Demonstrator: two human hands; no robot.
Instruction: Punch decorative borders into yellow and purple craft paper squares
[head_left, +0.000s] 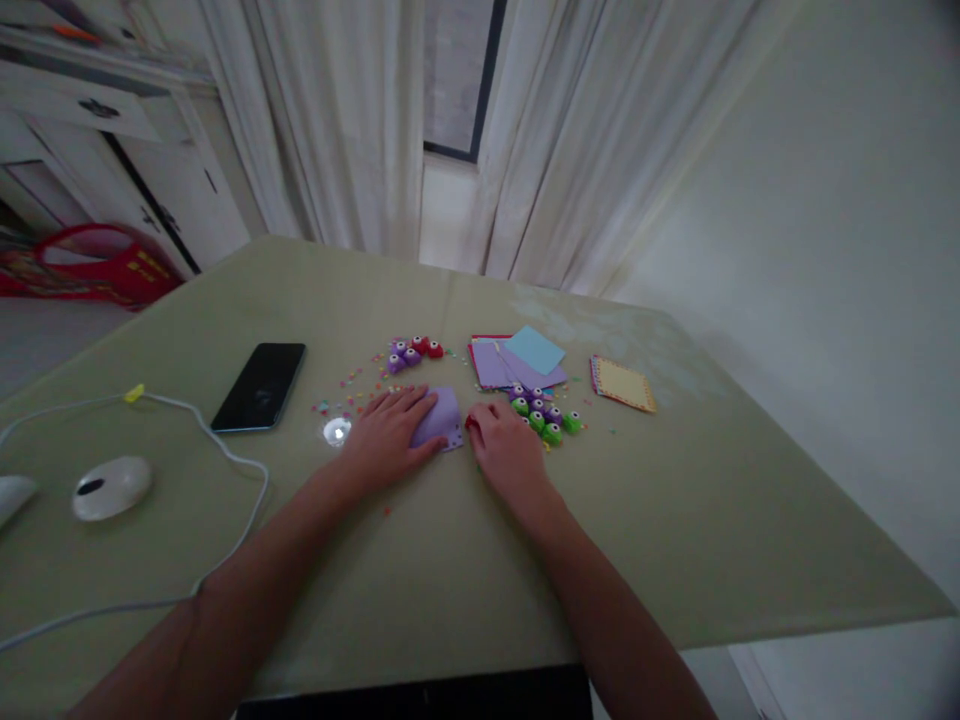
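Observation:
My left hand (388, 430) lies flat with fingers stretched out, pressing a small purple sheet of paper (441, 418) to the table. Small dark marks or holes run along the near right edge of that sheet. Just right of the paper, my right hand (506, 445) is closed with its fingertips on a small red object (470, 422), mostly hidden by the fingers. Beside this hand sits a cluster of small green and purple eyed pieces (551, 433). Beyond my left hand stand several purple and red eyed pieces (411, 353).
Colored paper sheets (495, 365) with a light blue one (535, 349) lie behind my right hand. A cream notepad (622, 383) rests farther right. Confetti bits (360, 378) surround a round shiny disc (337, 431). Leftward are a phone (260, 386), white cable (244, 460) and white mouse-like device (112, 488).

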